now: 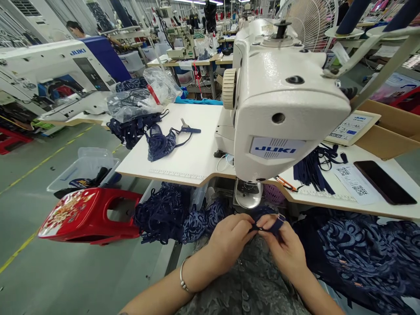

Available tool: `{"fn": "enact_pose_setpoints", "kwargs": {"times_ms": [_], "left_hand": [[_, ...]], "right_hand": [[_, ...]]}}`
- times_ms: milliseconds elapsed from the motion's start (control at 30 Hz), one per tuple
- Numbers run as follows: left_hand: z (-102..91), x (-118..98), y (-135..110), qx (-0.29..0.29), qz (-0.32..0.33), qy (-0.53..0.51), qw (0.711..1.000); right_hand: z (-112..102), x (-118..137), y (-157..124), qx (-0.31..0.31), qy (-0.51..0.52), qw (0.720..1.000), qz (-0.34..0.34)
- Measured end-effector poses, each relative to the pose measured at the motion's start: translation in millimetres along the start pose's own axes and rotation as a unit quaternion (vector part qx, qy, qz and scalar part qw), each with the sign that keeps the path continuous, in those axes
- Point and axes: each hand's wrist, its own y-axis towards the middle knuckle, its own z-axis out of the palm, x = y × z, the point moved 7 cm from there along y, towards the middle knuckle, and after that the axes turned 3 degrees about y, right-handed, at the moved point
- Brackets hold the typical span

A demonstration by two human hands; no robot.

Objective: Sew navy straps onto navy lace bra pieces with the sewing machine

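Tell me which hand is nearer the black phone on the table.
Right. The right hand, pinching a navy strap with the left hand, sits below and left of the black phone; the left hand lies farther left.

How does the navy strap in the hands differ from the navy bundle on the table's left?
The held strap is one short piece pinched between the left hand and right hand; the bundle is many tangled strands lying untouched on the table. Both are navy.
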Motion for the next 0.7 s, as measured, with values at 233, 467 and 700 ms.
{"fn": "enact_pose_setpoints", "kwargs": {"times_ms": [233, 467, 700], "left_hand": [[-1.9, 23, 13, 0.079, -0.197, -0.069, 0.975], [-12.3, 2, 18, -0.023, 0.102, 0.221, 0.97], [15.0, 19, 3, 0.098, 0.119, 0.31, 0.938]], "right_hand": [[-3, -5, 30, 0.054, -0.012, 0.984, 0.172], [-3, -15, 56, -0.024, -0.154, 0.978, 0.136], [-1, -31, 65, -0.005, 0.004, 0.979, 0.202]]}}
